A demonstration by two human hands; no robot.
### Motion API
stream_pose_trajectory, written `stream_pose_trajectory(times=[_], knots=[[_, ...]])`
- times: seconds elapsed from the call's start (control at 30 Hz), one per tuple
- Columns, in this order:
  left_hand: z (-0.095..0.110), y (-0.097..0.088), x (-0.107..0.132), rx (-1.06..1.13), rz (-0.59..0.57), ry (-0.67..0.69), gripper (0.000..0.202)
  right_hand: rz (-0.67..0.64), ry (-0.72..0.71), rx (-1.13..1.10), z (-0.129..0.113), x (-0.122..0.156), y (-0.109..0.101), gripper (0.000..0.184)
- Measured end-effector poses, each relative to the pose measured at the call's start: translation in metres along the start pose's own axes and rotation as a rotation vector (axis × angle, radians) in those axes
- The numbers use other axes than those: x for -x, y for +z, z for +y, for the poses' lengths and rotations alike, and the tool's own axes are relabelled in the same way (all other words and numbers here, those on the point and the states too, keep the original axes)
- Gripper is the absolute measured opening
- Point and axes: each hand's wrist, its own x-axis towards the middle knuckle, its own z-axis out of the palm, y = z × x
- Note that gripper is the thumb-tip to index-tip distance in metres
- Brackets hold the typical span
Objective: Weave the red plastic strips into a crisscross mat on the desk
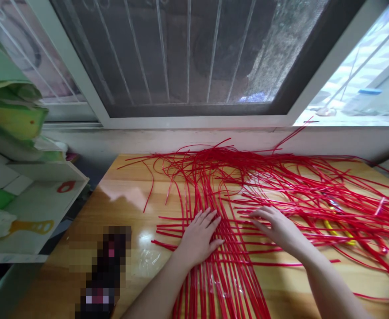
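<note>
Long red plastic strips [210, 266] run lengthwise in a row down the table, with shorter red strips crossing them in a loose weave. Spread flat on the crossing area, my left hand [199, 235] presses the strips, fingers apart and thumb out to the right. Its palm hides part of the weave. My right hand [277, 226] is at the right side of the weave, thumb and forefinger tips close together around a red crosswise strip [244, 221]. Clear tape [221, 288] appears to lie over the lengthwise strips near me.
A tangled heap of red strips [221, 157] lies at the back, spreading right over yellow-handled scissors [330, 228]. Clear film [149, 261] and a blurred-out dark object [106, 270] lie on the wooden table [128, 195]. Behind is a window frame [194, 122]; a white shelf [48, 195] stands left.
</note>
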Motion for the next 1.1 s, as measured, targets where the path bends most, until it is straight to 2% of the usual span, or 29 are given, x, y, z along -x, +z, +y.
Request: stream_pose_trajectory(times=[0.13,0.3,0.47,0.67,0.83,0.97,1.1], knots=[[0.002,-0.003,0.000,0.008,0.003,-0.004,0.056,-0.047,-0.056,-0.018,-0.028,-0.004,0.014,0.015],[0.005,0.000,-0.001,-0.006,0.007,-0.019,0.054,0.071,-0.038,-0.020,-0.052,-0.008,0.027,0.017],[0.007,0.008,-0.003,-0.031,0.039,-0.030,0.053,0.138,-0.002,-0.044,-0.059,-0.016,0.038,0.012],[0.015,0.004,-0.010,-0.068,0.095,-0.033,0.040,0.202,0.100,-0.010,-0.054,-0.019,0.044,0.012],[0.012,0.010,-0.013,-0.047,0.075,0.061,0.040,0.059,0.124,-0.026,-0.048,-0.016,0.032,0.013],[0.008,0.017,-0.013,-0.059,0.046,0.065,0.044,-0.067,0.144,-0.079,-0.045,-0.015,0.026,0.013],[0.008,0.018,-0.013,-0.091,0.027,0.065,0.045,-0.121,0.125,-0.178,-0.042,-0.014,0.022,0.017]])
